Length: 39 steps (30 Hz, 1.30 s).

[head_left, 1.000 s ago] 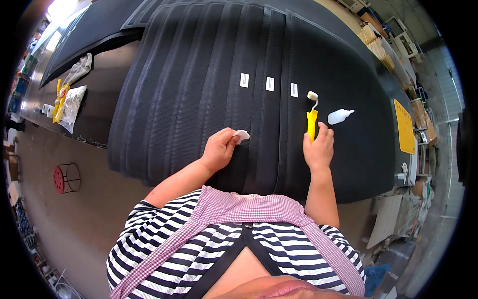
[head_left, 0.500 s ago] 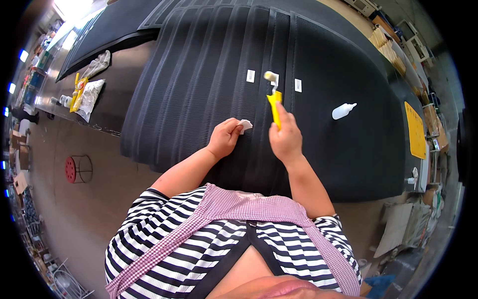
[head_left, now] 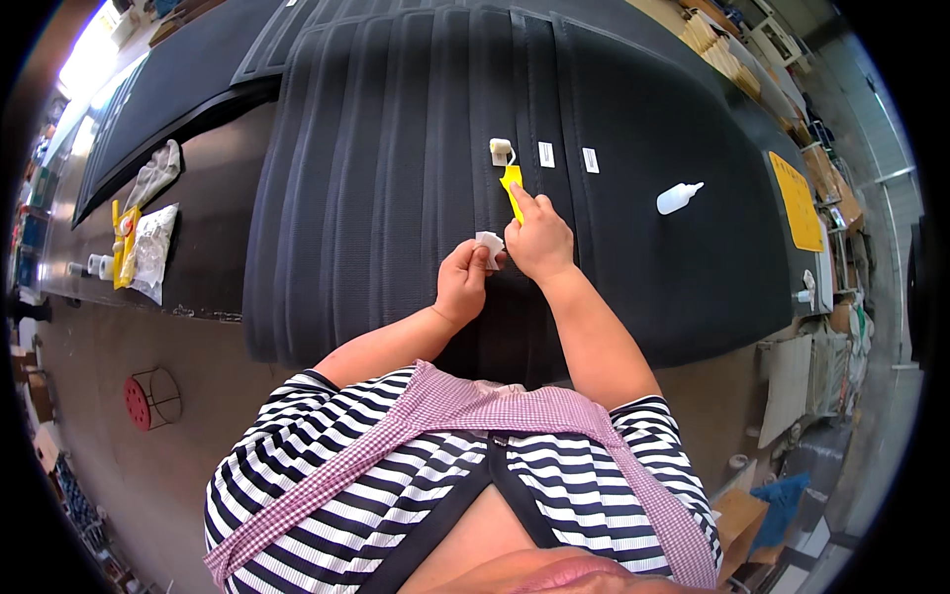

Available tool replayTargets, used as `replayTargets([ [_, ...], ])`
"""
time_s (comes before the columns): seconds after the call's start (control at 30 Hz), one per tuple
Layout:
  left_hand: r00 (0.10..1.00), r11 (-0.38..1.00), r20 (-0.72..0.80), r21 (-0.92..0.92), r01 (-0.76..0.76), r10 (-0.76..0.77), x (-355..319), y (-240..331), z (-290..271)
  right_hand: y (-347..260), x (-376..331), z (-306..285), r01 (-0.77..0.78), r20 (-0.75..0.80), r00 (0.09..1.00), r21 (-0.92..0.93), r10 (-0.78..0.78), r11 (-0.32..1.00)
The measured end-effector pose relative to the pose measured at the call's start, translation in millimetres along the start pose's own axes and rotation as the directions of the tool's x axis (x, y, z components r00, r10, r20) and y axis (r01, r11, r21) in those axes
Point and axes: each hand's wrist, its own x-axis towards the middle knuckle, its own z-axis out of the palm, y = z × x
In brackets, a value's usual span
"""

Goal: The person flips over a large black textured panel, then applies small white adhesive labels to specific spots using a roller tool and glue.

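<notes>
My right hand (head_left: 541, 241) grips the yellow handle of a small roller (head_left: 512, 188). Its pale roller head covers part of a white label on the ribbed black mat (head_left: 396, 198). In my left hand (head_left: 463, 282), thumb and fingers pinch a small bunch of white labels (head_left: 489, 245), close beside the right hand. Two more labels lie flat on the mat to the right of the roller: one label (head_left: 546, 155) on a narrow strip, another label (head_left: 591, 160) past the seam. Further right a white squeeze bottle (head_left: 679, 198) lies on its side.
At the left, a dark table (head_left: 220, 178) bears a clear plastic bag (head_left: 152, 247) and a yellow tool (head_left: 126, 243). A yellow sheet (head_left: 795, 201) lies at the right edge. A red stool (head_left: 138, 403) stands on the floor at left.
My right hand has brought the roller left, from the middle label onto the left one. My left hand has come nearer to it, still pinching the white labels.
</notes>
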Motion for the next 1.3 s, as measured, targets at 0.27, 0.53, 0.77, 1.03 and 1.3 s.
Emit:
replayTargets([
  [0.27, 1.000, 0.982, 0.005, -0.185, 0.031, -0.030, 2, -9, -4, -17, 29, -10, -0.056, 0.083, 0.995, -0.072, 0.062, 0.996],
  [0.53, 0.999, 0.991, 0.020, -0.131, 0.030, -0.028, 3, -7, -6, -3, 25, -15, -0.048, -0.068, 0.996, 0.180, 0.061, 0.982],
  [0.77, 1.000, 0.989, 0.019, -0.146, 0.000, 0.003, 3, -1, -5, -21, -4, -17, 0.077, -0.101, 0.993, 0.081, -0.068, 0.994],
  [1.03, 0.999, 0.992, 0.033, -0.122, -0.003, 0.007, 4, -3, -7, -24, 15, -16, 0.041, -0.020, 0.999, 0.037, -0.041, 0.998],
  [1.3, 0.999, 0.993, 0.038, -0.122, 0.003, 0.002, 4, -1, -6, -23, 24, -18, 0.040, 0.001, 0.999, 0.013, -0.040, 0.999],
])
